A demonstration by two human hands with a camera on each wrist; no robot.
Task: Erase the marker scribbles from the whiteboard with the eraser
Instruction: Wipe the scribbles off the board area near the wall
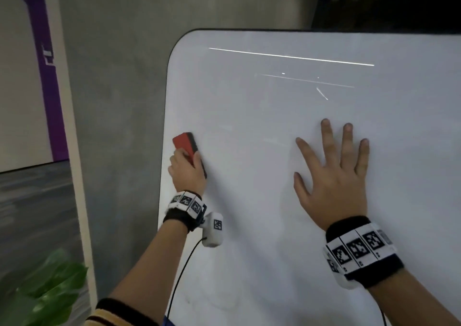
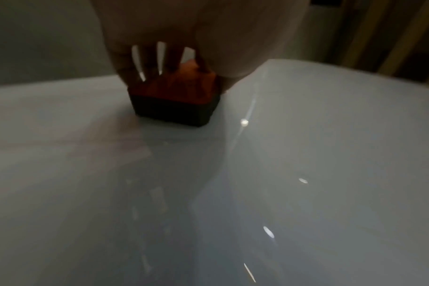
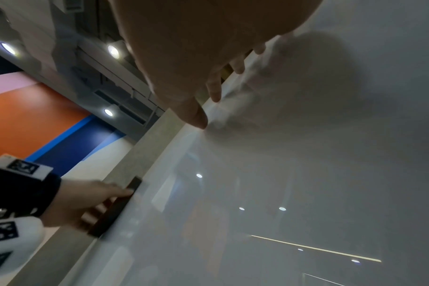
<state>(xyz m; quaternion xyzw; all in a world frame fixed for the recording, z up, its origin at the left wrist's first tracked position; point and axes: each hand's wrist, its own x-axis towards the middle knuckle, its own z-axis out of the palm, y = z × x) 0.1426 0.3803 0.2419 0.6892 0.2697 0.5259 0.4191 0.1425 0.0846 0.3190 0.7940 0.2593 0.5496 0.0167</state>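
Observation:
The whiteboard (image 1: 287, 176) fills the right of the head view and looks white, with only light reflections and faint smears; I see no marker scribbles on it. My left hand (image 1: 187, 171) grips the eraser (image 1: 185, 142), red on its back with a black felt face, pressed flat on the board beside its left edge. In the left wrist view the eraser (image 2: 176, 102) sits felt-down on the board (image 2: 306, 174) under my fingers (image 2: 147, 63). My right hand (image 1: 334, 176) lies flat on the board with fingers spread. The right wrist view shows that thumb (image 3: 196, 116) touching the board.
A grey concrete wall (image 1: 117, 101) stands left of the board's rounded black-edged corner. Further left are a white and purple panel (image 1: 47, 76) and green plant leaves (image 1: 50, 288) at the bottom. A black cable (image 1: 179, 271) hangs from my left wrist camera.

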